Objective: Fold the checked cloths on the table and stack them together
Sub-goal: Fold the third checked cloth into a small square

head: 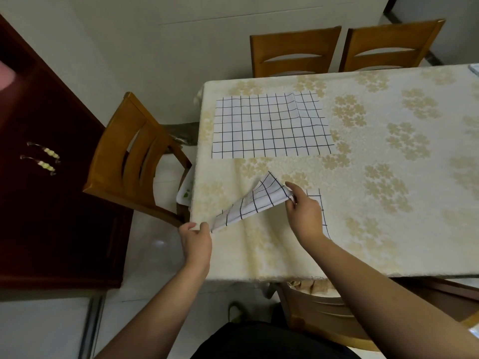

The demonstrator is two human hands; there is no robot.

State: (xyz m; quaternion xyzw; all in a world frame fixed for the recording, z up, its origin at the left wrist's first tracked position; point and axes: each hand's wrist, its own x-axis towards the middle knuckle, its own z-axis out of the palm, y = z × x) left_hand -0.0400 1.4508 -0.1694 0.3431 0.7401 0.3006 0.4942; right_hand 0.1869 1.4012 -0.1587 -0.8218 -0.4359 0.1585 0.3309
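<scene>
Two white cloths with a black check lie on the table (375, 177), which has a cream flowered cover. The far cloth (269, 125) lies spread flat near the table's left end, with a small crease at its right side. The near cloth (259, 200) is partly lifted off the table. My left hand (195, 242) pinches its lower left corner at the table's left edge. My right hand (303, 213) pinches its raised edge; the cloth's right part lies flat under this hand.
A wooden chair (134, 161) stands at the table's left end, two more chairs (344, 47) stand at the far side, and one is tucked under the near edge. A dark red cabinet (39, 177) stands at the left.
</scene>
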